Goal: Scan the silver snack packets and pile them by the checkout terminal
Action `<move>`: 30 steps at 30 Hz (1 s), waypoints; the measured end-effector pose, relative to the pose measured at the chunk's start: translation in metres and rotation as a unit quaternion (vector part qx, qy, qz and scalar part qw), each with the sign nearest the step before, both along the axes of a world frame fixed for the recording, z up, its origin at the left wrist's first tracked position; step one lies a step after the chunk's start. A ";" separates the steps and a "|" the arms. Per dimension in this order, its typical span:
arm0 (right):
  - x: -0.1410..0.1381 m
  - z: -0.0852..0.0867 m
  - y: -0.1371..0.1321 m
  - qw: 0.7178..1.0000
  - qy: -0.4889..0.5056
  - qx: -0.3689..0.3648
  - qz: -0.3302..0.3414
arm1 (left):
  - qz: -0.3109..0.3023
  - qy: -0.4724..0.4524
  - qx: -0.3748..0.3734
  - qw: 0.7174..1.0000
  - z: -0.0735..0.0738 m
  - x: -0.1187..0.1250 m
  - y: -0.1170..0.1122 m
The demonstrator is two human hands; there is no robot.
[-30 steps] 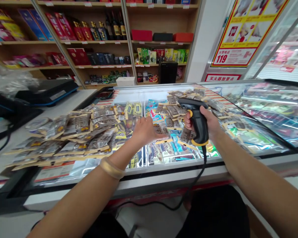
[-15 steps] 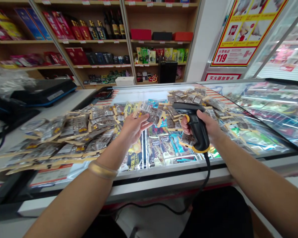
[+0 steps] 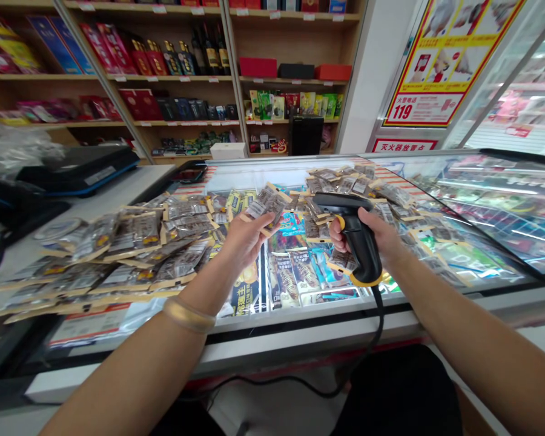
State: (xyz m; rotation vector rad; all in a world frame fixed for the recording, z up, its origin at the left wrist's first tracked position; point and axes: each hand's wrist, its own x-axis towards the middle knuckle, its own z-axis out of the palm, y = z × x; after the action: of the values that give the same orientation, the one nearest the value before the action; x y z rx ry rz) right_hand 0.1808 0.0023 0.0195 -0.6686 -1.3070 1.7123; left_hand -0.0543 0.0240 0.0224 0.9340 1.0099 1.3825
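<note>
Between the thumb and fingers of my left hand (image 3: pixel 244 243) is a small clear snack packet (image 3: pixel 267 208) with tan ends and a printed label, tilted up over the glass-topped freezer (image 3: pixel 236 175). My right hand (image 3: pixel 381 239) is wrapped round the grip of a black and yellow barcode scanner (image 3: pixel 363 236). The scanner's head points left, towards the packet, with a gap between them. Left of my left hand lies a heap of similar packets (image 3: pixel 136 233). More such packets (image 3: pixel 345 178) are spread on the glass behind and right of the scanner.
Colourful bags (image 3: pixel 295 272) show through the glass below my hands. The scanner's cable (image 3: pixel 376 330) hangs over the freezer's front edge. On the left counter sits a black device (image 3: pixel 79 169). Shelves of boxed goods (image 3: pixel 177 109) line the back wall.
My left hand has turned the packet so that it stands more upright, tilted the other way. The scanner has shifted very slightly left and down.
</note>
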 end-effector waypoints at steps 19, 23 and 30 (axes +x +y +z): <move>-0.005 -0.002 0.000 0.999 0.020 -0.018 0.033 | -0.046 0.131 0.052 0.989 -0.028 0.010 -0.001; -0.004 -0.003 0.000 0.999 0.015 -0.021 0.029 | -0.044 0.134 0.049 0.989 -0.029 0.010 0.000; -0.007 -0.002 -0.001 0.999 0.025 -0.024 -0.009 | 0.003 0.141 0.093 0.986 -0.022 0.009 0.004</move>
State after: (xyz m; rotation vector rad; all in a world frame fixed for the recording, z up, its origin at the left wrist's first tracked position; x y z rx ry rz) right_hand 0.1743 0.0016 0.0171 -0.6599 -1.2260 1.7382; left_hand -0.0451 0.0276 0.0006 1.2953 1.1062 1.3911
